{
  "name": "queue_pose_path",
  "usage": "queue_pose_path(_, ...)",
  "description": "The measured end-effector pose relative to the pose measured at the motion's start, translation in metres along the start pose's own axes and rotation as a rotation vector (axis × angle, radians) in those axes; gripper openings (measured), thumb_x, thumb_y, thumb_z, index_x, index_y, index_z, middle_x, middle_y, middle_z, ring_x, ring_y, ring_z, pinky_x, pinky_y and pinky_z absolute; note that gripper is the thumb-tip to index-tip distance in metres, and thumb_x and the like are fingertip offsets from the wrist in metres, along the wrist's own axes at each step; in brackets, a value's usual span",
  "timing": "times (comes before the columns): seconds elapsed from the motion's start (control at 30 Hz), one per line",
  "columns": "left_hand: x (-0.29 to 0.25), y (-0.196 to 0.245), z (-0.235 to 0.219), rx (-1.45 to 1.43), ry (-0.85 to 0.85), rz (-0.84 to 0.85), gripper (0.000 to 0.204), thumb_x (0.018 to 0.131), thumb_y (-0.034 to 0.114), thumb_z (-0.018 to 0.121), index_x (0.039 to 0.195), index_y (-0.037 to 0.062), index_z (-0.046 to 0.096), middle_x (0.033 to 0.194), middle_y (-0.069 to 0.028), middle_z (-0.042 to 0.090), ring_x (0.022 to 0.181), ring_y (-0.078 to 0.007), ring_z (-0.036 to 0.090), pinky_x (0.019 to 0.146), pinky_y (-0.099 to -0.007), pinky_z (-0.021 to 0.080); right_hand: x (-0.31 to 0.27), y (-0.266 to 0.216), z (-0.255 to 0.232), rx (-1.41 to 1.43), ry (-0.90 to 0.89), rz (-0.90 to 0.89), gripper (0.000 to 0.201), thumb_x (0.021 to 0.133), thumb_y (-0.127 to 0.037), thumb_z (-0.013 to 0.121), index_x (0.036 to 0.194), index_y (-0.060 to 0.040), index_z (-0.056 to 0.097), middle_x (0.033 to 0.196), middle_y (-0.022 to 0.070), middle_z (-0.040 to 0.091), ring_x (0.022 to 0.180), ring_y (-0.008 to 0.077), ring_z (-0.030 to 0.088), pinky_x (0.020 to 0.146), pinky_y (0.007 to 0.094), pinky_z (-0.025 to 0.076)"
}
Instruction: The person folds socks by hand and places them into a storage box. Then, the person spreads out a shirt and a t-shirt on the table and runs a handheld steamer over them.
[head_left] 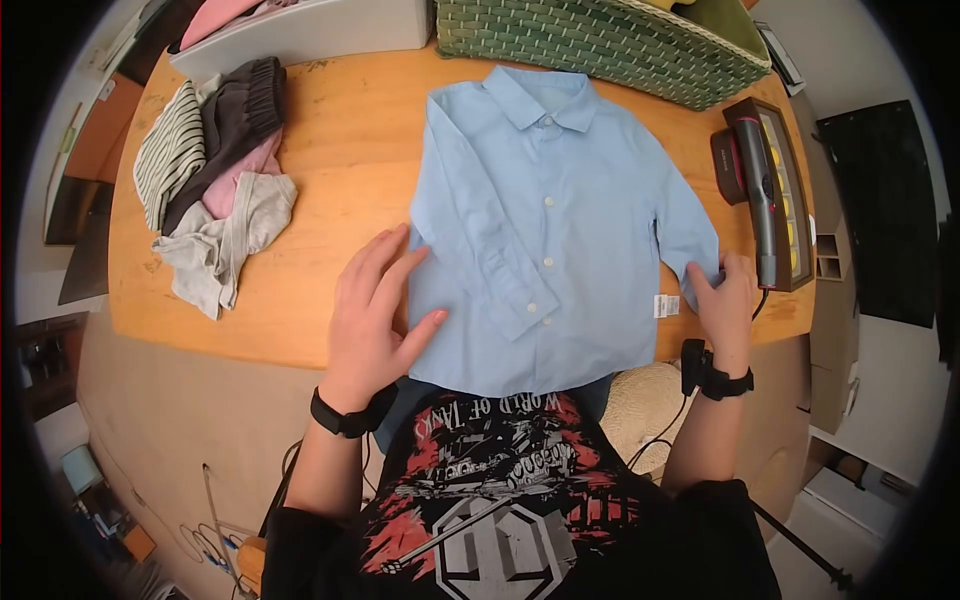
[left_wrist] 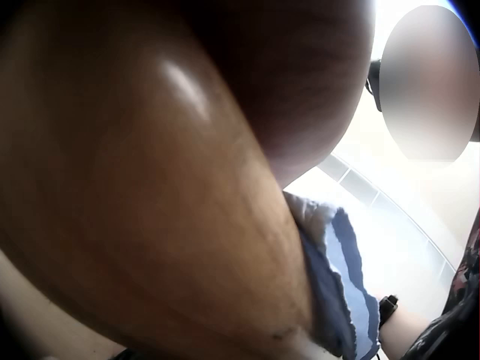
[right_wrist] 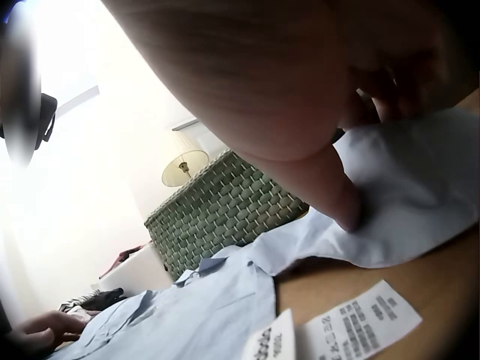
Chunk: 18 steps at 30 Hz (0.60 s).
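Observation:
A light blue button-up shirt (head_left: pixel 600 240) lies front up on the wooden table, collar away from me. One sleeve (head_left: pixel 490 235) is folded across its front, while the other sleeve (head_left: pixel 685 215) reaches out to the right. My left hand (head_left: pixel 375 305) rests at the shirt's left edge, fingers spread and fairly straight. At the end of the outstretched sleeve, my right hand (head_left: pixel 725 300) pinches the fabric between thumb and fingers. The right wrist view shows that thumb (right_wrist: pixel 337 195) against the sleeve cloth (right_wrist: pixel 412 187). White care labels (head_left: pixel 666 306) stick out from the shirt's side seam.
Folded clothes (head_left: pixel 225 190) are heaped on the left of the table (head_left: pixel 340 130). A white bin (head_left: pixel 310 38) and a green woven basket (head_left: pixel 600 50) stand along the back. On the right, a dark corded styling tool (head_left: pixel 765 200) lies beside a framed box (head_left: pixel 795 200).

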<state>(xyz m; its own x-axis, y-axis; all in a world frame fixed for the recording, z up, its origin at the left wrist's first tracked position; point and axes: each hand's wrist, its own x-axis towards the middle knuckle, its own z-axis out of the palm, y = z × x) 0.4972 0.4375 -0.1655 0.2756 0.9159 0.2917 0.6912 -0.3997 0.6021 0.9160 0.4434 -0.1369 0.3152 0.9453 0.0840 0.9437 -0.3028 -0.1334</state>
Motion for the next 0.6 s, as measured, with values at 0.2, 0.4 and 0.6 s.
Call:
queue_pose_path(0.2, 0.0, 0.001, 0.004, 0.072, -0.023, -0.002, 0.058, 0.079, 0.024, 0.079, 0.13, 0.003, 0.061, 0.144, -0.0171, 0.055, 0.133, -0.0385, 0.049, 0.11, -0.0475, 0.038, 0.0, -0.011, -0.042, 0.254, -0.138, 0.111, 0.035, 0.083, -0.03, 0.08, 0.093, 0.0008, 0.066, 0.086, 0.0138, 0.061, 0.093, 0.0322, 0.053, 0.083, 0.0412, 0.044)
queue_pose_path(0.4, 0.0, 0.002, 0.005, 0.128, -0.018, -0.009, 0.057, 0.08, 0.026, 0.079, 0.129, 0.0032, 0.061, 0.144, -0.0167, 0.055, 0.132, -0.0379, 0.05, 0.11, -0.0473, 0.039, 0.004, -0.02, -0.06, 0.364, -0.215, 0.071, 0.029, 0.085, -0.02, 0.08, 0.085, 0.001, 0.06, 0.077, 0.0066, 0.062, 0.073, 0.0143, 0.054, 0.068, 0.0295, 0.044)
queue_pose_path(0.6, 0.001, 0.005, 0.005, 0.134, -0.019, 0.011, 0.055, 0.079, 0.023, 0.079, 0.127, 0.003, 0.061, 0.143, -0.0167, 0.055, 0.131, -0.0384, 0.051, 0.109, -0.0472, 0.039, -0.003, -0.069, -0.071, 0.753, -0.14, -0.001, 0.041, 0.088, -0.011, 0.076, 0.125, -0.0017, 0.059, 0.077, 0.0024, 0.065, 0.071, 0.0093, 0.057, 0.065, 0.0257, 0.044)
